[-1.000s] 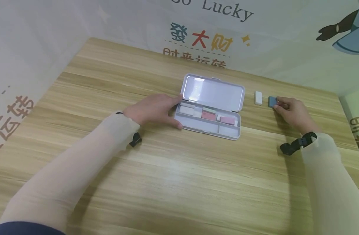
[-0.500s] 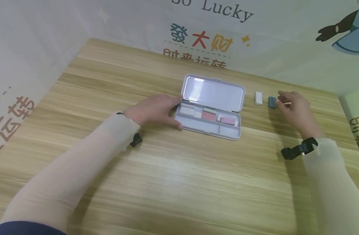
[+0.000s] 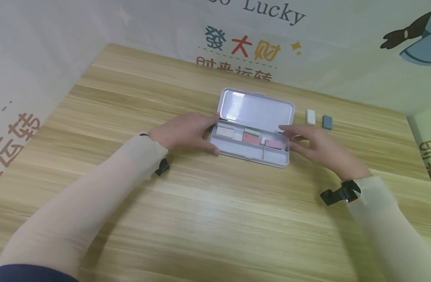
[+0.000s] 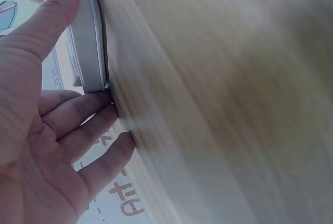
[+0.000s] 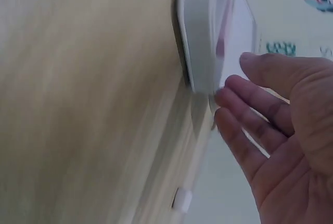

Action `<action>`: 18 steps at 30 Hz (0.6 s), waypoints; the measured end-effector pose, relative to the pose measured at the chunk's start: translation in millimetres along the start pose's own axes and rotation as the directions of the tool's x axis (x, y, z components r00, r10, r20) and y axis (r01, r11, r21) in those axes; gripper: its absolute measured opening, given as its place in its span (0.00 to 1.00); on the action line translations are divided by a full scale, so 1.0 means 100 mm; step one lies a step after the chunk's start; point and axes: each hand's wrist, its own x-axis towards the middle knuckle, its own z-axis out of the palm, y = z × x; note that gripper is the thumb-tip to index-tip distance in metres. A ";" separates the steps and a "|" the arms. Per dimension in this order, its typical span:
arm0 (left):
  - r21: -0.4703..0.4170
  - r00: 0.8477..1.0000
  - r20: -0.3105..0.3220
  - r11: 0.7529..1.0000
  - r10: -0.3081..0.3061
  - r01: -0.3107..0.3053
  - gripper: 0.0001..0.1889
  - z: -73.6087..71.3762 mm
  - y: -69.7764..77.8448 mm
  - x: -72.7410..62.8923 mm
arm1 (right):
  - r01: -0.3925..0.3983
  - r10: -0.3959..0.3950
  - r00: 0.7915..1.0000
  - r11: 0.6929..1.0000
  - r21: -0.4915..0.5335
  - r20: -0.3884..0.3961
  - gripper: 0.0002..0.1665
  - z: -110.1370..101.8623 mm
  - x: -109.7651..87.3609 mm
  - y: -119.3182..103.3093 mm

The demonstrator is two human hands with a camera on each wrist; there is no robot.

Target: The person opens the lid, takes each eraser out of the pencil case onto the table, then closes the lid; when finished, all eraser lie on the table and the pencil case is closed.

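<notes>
Left hand, fingers wide, is gripping the left end of the open, pale, rectangular plastic case on the table, presumably steadying it; right hand, fingers loosely parted, empty, is hovering by the right end.

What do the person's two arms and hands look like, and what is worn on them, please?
Both arms have long, plain cream sleeves: left sleeve, right sleeve. Dark navy cloth shows at the upper left arm. The left hand and right hand wear no gloves. Each wrist carries something black; on the right it is a strap.
</notes>
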 end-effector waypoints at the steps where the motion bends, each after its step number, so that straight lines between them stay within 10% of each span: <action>1: 0.003 1.000 0.002 1.000 -0.003 0.003 0.58 0.00 0.00 0.00 | 0.009 -0.009 1.000 1.000 -0.013 0.012 0.28 0.02 0.01 -0.02; 18: 0.015 1.000 0.005 1.000 0.011 -0.011 0.58 0.00 -0.01 0.01 | 0.031 -0.017 0.995 0.990 -0.135 0.101 0.26 0.10 0.12 -0.26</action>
